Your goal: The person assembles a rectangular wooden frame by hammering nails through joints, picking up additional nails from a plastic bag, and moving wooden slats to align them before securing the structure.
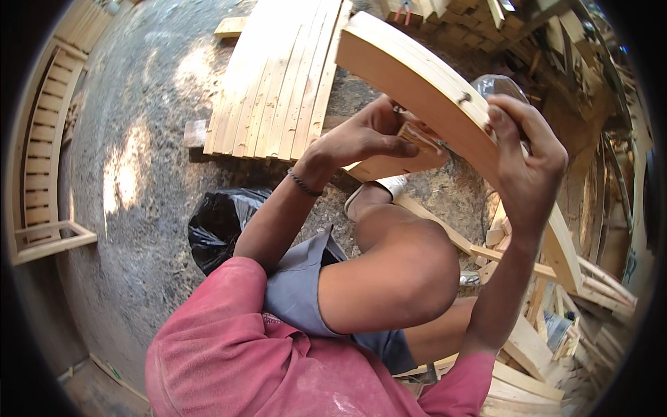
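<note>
Outdoor work yard, rough grey gravel ground with sun patches. A flat panel of pale slats lay on the ground ahead. A slatted wooden frame stood at the far left. Heap of timber offcuts piled along the right side.

Only container noted: a black plastic bag on the ground by the person's left thigh, crumpled; contents could not be seen.

Person seated, knee raised, red shirt, grey shorts.

Curved wooden piece was held up in front at chest height, above the knee. Pale, laminated from thin strips, arching from upper centre down to the right; a small metal fastener showed on its side face.

Left hand, dark bracelet at the wrist, fingers pressed together, pinching a small wooden block against the underside of the curve.

Right hand wrapped over the curved piece's outer edge, fingers closed on it, steadying it.

A white shoe was visible just below the hands.
</note>
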The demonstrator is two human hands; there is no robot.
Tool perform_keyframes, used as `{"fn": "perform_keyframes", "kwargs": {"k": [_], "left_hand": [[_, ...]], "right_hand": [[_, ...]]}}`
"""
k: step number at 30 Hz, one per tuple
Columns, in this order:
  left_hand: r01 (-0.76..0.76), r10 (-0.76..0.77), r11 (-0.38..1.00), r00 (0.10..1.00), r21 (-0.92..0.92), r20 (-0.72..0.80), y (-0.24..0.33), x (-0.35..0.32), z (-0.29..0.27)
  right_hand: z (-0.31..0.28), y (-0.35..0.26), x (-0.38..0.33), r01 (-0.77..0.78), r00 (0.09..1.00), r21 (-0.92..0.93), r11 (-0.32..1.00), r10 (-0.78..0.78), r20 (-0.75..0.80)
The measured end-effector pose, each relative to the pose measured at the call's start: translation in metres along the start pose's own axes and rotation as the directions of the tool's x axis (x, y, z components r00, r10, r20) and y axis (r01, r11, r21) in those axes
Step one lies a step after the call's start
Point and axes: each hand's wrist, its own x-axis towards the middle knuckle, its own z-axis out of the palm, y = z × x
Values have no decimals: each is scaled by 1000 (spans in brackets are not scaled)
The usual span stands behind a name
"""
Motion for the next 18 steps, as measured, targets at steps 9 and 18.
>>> {"fn": "perform_keyframes", "kwargs": {"k": [9, 18], "left_hand": [[-14, 15, 1000, 1000, -12, 27, 0, 4, -8], [4, -3, 1000, 987, 6, -161, 4, -7, -7]], "right_hand": [[-12, -3, 8, -288, 943, 97, 953, 265, 200], [-9, 1, 10, -189, 980, 146, 971, 178, 88]]}}
